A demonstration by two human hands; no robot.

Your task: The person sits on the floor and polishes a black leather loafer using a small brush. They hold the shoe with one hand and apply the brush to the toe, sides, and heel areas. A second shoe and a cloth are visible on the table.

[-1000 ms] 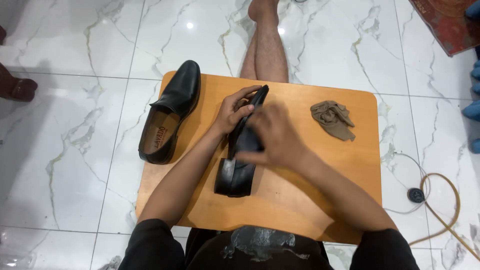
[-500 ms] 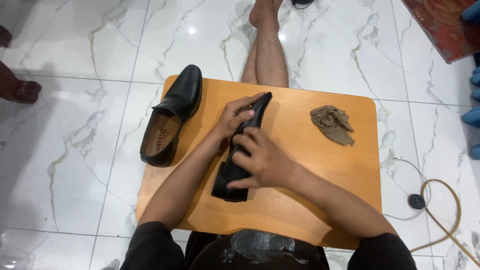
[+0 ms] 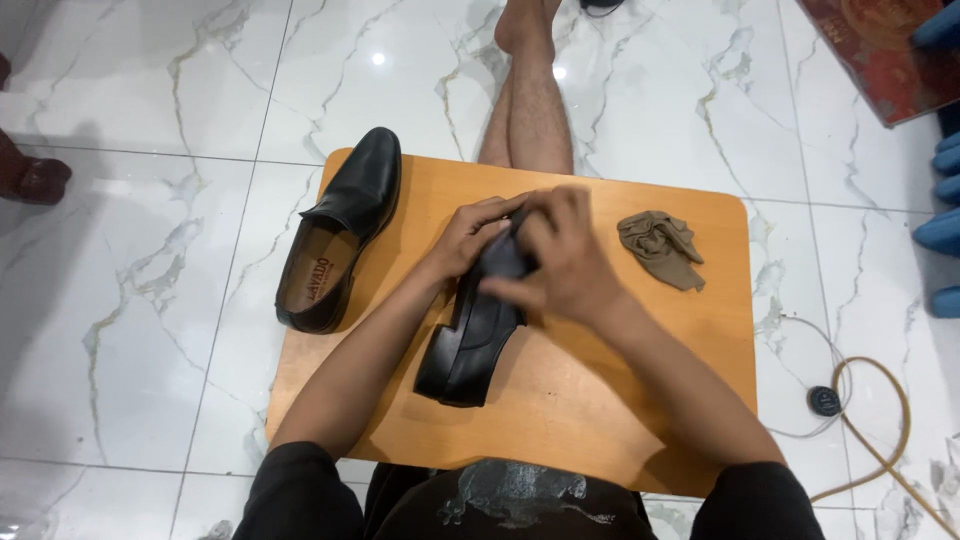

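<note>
A black leather shoe (image 3: 470, 345) lies on its side on a small orange wooden table (image 3: 620, 370) over my lap, heel toward me. My left hand (image 3: 462, 237) grips its toe end from the left. My right hand (image 3: 565, 260) presses a dark grey cloth (image 3: 500, 258) against the front part of the shoe, and the toe is hidden under both hands. The second black shoe (image 3: 340, 230) stands upright at the table's left edge, its tan insole showing. A crumpled tan cloth (image 3: 660, 245) lies on the right side of the table.
My bare leg (image 3: 530, 100) stretches out beyond the table over white marble tiles. A cable with a round switch (image 3: 825, 400) curls on the floor at right. A red mat (image 3: 880, 50) and blue shapes (image 3: 945, 230) are at the right edge, and a dark red object (image 3: 30, 178) is at far left.
My right hand slid with the cloth from mid-shoe back toward the heel, then forward up to the toe. My left hand kept its grip on the toe end.
</note>
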